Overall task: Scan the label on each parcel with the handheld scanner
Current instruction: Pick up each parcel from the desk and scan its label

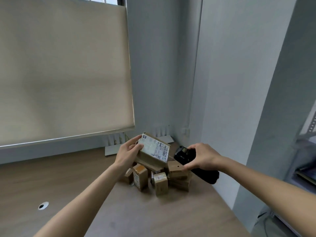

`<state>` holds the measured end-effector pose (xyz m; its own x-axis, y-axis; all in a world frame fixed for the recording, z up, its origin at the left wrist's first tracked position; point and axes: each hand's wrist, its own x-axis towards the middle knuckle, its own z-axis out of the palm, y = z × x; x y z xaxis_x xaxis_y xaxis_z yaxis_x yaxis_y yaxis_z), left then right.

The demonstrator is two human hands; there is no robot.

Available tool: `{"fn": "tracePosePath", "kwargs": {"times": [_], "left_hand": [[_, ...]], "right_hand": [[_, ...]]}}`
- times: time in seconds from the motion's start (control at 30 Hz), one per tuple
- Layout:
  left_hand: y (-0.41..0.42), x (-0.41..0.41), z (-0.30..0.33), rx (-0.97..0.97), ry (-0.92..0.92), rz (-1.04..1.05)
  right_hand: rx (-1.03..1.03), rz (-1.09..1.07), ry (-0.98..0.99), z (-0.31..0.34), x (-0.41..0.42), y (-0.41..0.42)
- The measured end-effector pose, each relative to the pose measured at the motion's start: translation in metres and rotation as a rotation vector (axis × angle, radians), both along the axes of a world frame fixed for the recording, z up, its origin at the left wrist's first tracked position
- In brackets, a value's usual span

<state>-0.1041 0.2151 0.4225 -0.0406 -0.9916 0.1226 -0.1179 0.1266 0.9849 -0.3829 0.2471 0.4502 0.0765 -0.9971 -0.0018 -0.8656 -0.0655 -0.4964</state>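
Note:
My left hand (128, 152) grips a flat cardboard parcel (150, 158) by its left end and holds it tilted above the pile, its white label (154, 148) facing up toward me. My right hand (201, 157) grips a black handheld scanner (183, 153), whose head sits just right of the label's edge. The scanner's handle (207, 175) sticks out below my palm. Several small brown parcels (159, 183) lie heaped on the wooden desk (68, 177) beneath both hands.
The desk meets a grey wall corner (193, 100) right behind the pile. A beige roller blind (65, 71) hangs at the left. A round cable hole (43, 206) is in the desk at left. Metal shelving (307, 151) stands at the far right.

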Motion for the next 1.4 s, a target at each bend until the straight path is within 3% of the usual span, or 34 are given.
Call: {"fn": "tracePosePath", "kwargs": {"times": [0.17,0.37,1.2,1.4], "left_hand": [[-0.001,0.015,-0.002,-0.006,-0.059,0.058],[-0.003,0.021,-0.005,0.001,-0.097,0.096],[0.054,0.053,-0.016,0.001,-0.090,0.248],[0.088,0.104,-0.019,0.017,-0.033,0.366]], "right_hand": [[0.051,-0.014,0.330,0.002,-0.003,-0.001],[0.009,0.000,0.446,0.004,0.001,-0.002],[-0.101,0.134,0.537,0.006,0.041,0.006],[-0.041,0.214,0.322,0.005,0.093,0.017]]}}
